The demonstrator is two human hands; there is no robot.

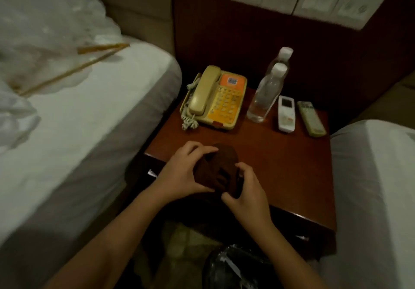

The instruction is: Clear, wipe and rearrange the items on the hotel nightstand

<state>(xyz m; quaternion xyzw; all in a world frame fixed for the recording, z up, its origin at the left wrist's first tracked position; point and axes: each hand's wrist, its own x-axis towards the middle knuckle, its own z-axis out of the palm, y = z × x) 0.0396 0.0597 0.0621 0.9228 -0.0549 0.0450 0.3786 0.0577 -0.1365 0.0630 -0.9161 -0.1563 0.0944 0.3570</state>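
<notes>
On a reddish-brown wooden nightstand (pixel 280 160) holding a cream corded telephone (pixel 213 98), two clear plastic water bottles (pixel 266 93) and two remote controls (pixel 298 114), the left hand (pixel 183 174) and right hand (pixel 247 190) grip a bunched dark brown cloth (pixel 217 167) at the front edge.

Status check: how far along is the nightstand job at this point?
Done: hard to say; the cream corded telephone, two clear plastic water bottles, white remote control and greenish remote control stand lined up along the back of the reddish wooden nightstand. In hand: left hand and right hand both grip a dark brown cloth at the front edge. Left: whether wiping is finished cannot be told.
</notes>
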